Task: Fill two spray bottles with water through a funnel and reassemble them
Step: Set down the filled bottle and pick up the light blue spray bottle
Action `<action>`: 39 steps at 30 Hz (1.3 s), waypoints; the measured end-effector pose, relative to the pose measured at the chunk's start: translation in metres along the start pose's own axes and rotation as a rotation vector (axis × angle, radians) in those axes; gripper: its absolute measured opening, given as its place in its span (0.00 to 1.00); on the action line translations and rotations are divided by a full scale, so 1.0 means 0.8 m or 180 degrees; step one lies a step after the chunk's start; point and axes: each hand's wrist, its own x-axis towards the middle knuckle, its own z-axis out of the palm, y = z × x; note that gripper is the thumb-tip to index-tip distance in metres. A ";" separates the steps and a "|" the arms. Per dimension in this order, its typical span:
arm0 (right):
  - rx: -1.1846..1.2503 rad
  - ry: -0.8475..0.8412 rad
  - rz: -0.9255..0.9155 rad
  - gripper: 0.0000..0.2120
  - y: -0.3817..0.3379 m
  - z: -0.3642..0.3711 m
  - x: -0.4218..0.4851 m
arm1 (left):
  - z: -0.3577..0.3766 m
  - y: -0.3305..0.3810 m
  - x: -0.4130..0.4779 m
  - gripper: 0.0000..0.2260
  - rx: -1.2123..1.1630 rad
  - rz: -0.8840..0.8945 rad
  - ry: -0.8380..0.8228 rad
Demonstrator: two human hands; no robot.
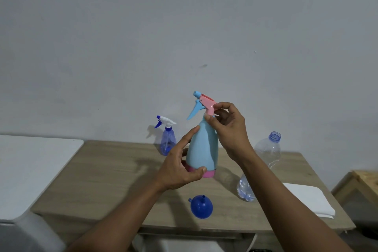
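Here, at the centre of the frame, the light blue spray bottle is held upright above the table, its long axis vertical and its pink base at the bottom. The left hand wraps the lower body, thumb on the pink base, index finger stretched up the left flank. The right hand sits directly to the right of the neck, its fingers pinching the collar just under the pink and blue trigger head, whose nozzle points to the upper left.

The coming move likely turns on that collar: its twist axis runs along the bottle's upright axis, and the right hand is the one on it, the left serving as the brace. Whether the head is being loosened or tightened cannot be told.

Below the bottle, the blue funnel lies mouth-down on the table, spout up. To the right stands an uncapped clear water bottle, nearly empty. Behind, at centre left, the small translucent blue spray bottle stands assembled.
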 end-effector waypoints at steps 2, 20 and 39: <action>0.0062 -0.0046 0.0086 0.12 0.000 0.001 0.000 | 0.001 0.000 0.001 0.45 0.0029 0.0004 0.0004; 0.0219 0.0243 -0.0071 0.14 -0.009 0.002 0.008 | 0.002 -0.009 -0.007 0.45 0.0047 -0.0017 -0.0014; -0.1666 0.0740 0.0650 0.13 0.154 -0.077 0.006 | 0.009 -0.140 -0.054 0.44 0.0708 -0.0027 0.0742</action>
